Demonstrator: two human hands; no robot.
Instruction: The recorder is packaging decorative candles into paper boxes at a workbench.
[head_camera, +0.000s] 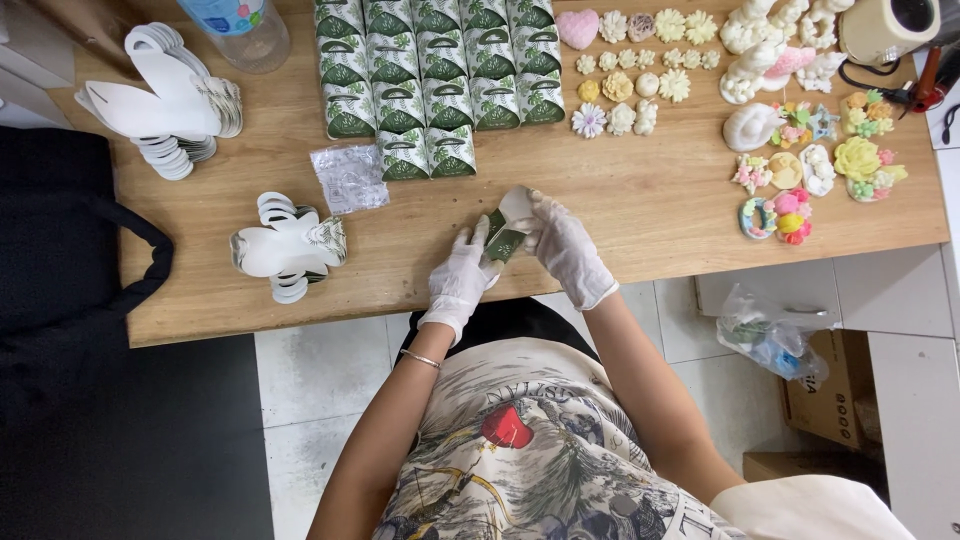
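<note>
Green-white box blank (507, 228) pinched by left hand (462, 280) and right hand (566, 248) near table edge (330, 322).

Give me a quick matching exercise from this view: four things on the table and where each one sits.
Things:
1. assembled green boxes
2. water bottle
3. flat box blank
4. flower-shaped pieces

Places:
A. held between the gloved left hand and right hand
B. far left edge of the table
C. rows at the far middle
D. right of the green boxes

Pairs: 1-C, 2-B, 3-A, 4-D
</note>
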